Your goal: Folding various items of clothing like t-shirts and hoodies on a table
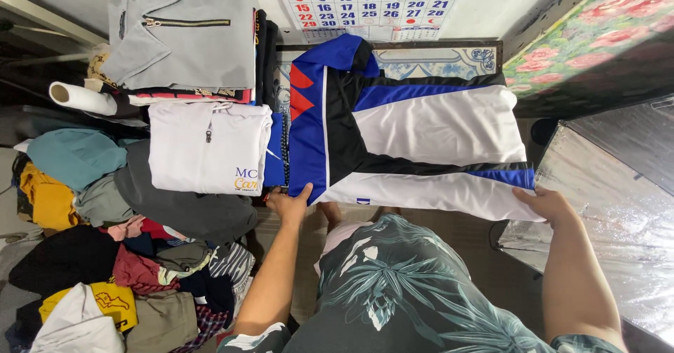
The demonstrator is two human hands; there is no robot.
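Two hands work at the near edge of a blue, black and white sports jersey (414,139) that lies spread flat across a small tabletop (491,48) with a patterned blue-and-white top, of which only the far rim and corner show. The left hand (289,203) sits at the jersey's blue end, fingers closed on the hem with the thumb up against the cloth. The right hand (544,202) is at the opposite end, curled over the white corner of the garment and pinching its edge. Both arms reach forward from a dark leaf-print shirt (393,290) at the bottom of the view.

Just left of the jersey, touching its blue side, lies a folded white zip top (207,149) with small lettering near its lower corner. Beyond that sits a stack of folded clothes topped by a grey garment with a zipped pocket (182,34). A white roll (81,98) pokes out beside the stack. Farther left and nearer the person, a loose heap of unfolded clothes (105,255) in teal, mustard, grey, maroon and black spreads down toward the floor. A wall calendar (368,2) hangs above the tabletop, and a floral cloth (597,27) fills the upper right corner.
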